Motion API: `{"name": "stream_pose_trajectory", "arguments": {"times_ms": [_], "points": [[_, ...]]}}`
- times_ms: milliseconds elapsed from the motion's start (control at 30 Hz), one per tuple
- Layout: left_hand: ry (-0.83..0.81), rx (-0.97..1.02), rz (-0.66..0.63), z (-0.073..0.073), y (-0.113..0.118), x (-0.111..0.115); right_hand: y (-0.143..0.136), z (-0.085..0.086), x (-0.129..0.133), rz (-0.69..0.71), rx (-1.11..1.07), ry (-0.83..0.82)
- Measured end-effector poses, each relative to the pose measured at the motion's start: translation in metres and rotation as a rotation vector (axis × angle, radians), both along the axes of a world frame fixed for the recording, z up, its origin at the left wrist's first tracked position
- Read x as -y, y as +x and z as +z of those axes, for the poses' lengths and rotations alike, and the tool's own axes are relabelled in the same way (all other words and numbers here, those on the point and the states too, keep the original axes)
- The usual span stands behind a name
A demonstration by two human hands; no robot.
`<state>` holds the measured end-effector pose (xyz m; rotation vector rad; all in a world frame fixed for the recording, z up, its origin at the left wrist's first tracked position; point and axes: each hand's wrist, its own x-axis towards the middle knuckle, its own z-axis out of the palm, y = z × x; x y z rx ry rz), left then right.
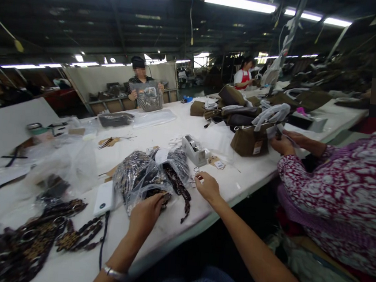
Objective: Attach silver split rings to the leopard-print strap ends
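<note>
At the lower left of the frame, a big pile of dark spotted straps (19, 249) lay loose on the white table (227, 180). A small looped strap (81, 236) lay just right of it. Next came a white device (104, 197), with a black cord (102, 243) running down from it.

In the middle of the frame sat the clear bag (131, 173), full of more spotted stuff. The left hand (150, 208) was at its near side, fingers bent in narrow; I could not tell if they gripped plastic or strap. One long strap (181, 189) hung out on the right side. Just right of that, the right hand (207, 187) pinched a small metal ring (197, 171).

Some stuff was in the bag, one strap poked out, and the pile was loose, so the work looked only partway along.

On the left, the pile took up most of the room. The table's near edge ran from the lower middle up to the right, close to both hands, and the right arm reached over it. Past the right hand there was a bare patch, up to a brown handbag (248, 141) and a co-worker's sleeve (339, 191).
</note>
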<state>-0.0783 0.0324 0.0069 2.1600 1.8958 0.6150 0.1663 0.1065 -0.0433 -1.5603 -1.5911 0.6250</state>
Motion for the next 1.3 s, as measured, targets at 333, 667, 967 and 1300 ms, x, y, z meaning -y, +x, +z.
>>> {"name": "stream_pose_trajectory", "arguments": {"times_ms": [333,667,967,1300], "points": [[-0.272,0.866,0.071,-0.002,0.014,0.032,-0.036,0.034,0.1,0.228,-0.553,-0.117],[-0.313,1.099,0.044,0.006,0.029,0.057,-0.05,0.043,0.119,0.251,-0.939,-0.277],[-0.49,1.412,0.112,-0.004,0.038,0.078,-0.057,0.047,0.128,0.168,-1.019,-0.259],[-0.338,1.27,0.169,0.004,0.037,0.081,-0.061,0.046,0.136,0.15,-1.239,-0.373]]}}
